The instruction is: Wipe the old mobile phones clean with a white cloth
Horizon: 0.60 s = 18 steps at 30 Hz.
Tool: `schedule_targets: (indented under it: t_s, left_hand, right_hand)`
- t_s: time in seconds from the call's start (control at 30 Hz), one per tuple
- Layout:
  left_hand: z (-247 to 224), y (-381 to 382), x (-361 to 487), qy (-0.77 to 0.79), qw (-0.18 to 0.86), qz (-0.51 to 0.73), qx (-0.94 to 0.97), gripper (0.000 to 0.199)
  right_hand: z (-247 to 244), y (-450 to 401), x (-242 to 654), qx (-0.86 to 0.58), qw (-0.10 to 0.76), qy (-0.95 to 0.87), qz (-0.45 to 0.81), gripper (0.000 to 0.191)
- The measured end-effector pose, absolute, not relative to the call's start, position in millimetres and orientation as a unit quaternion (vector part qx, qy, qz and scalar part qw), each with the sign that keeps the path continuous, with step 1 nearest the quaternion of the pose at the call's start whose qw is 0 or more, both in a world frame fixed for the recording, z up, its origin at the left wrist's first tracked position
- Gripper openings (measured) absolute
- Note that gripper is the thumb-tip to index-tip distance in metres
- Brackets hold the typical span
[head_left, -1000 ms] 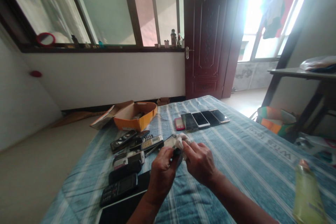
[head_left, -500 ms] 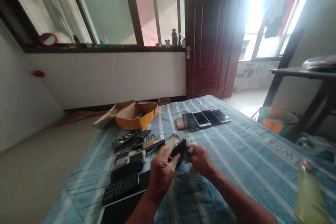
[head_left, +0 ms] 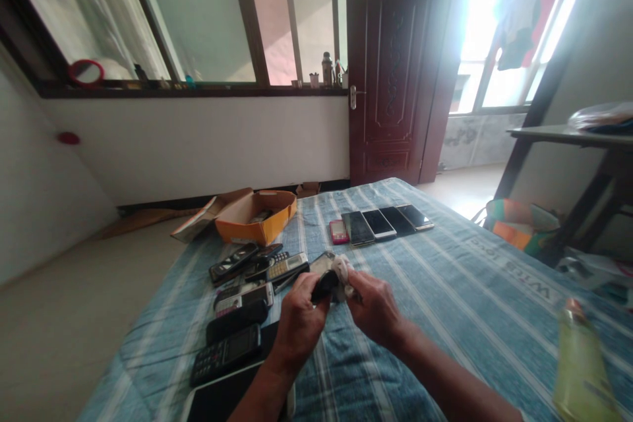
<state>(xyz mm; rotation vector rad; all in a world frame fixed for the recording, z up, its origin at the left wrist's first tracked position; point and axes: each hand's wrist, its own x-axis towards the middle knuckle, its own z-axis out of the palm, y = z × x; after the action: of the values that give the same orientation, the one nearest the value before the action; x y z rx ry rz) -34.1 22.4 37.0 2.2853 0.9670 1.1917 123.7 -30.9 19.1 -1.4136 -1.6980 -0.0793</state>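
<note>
Above the bed, my left hand (head_left: pixel 300 313) grips a small black mobile phone (head_left: pixel 325 285). A crumpled white cloth (head_left: pixel 342 269) is pinched in my right hand (head_left: pixel 374 306) and pressed against the phone's end. Just behind them lies a phone with a pale screen (head_left: pixel 324 261), partly covered by the cloth. Several old keypad phones are heaped to the left, among them a silver one (head_left: pixel 287 268) and a black one (head_left: pixel 226 354). A tablet-like device with a black screen (head_left: pixel 222 395) lies partly under my left forearm.
An open orange box (head_left: pixel 257 237) stands at the bed's far left, something dark inside. Several smartphones (head_left: pixel 380 224) lie in a row beside a small pink-red phone (head_left: pixel 339 232). A bottle of yellow-green liquid (head_left: pixel 583 369) is at the right on the striped bedcover (head_left: pixel 455 297).
My right hand has brought the cloth leftward onto the phone, and more of the cloth shows. The phone in my left hand has tilted and shifted slightly left.
</note>
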Motion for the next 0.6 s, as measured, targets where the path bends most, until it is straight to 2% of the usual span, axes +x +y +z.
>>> schedule_targets:
  t_s: [0.1, 0.23, 0.37, 0.6]
  left_hand:
    - [52, 20, -38, 0.386, 0.157, 0.346, 0.840, 0.010]
    - [69, 19, -43, 0.462, 0.135, 0.227, 0.847, 0.010]
    - [78, 19, -47, 0.491, 0.149, 0.176, 0.840, 0.009]
    - [90, 20, -51, 0.531, 0.168, 0.118, 0.822, 0.010]
  right_hand:
    - [17, -31, 119, -0.583, 0.415, -0.697, -0.049, 0.033]
    - [12, -31, 117, -0.601, 0.363, -0.709, -0.062, 0.043]
    - [5, -28, 120, -0.619, 0.327, -0.711, -0.061, 0.049]
    - [-1, -20, 133, -0.693, 0.298, -0.657, -0.013, 0.037]
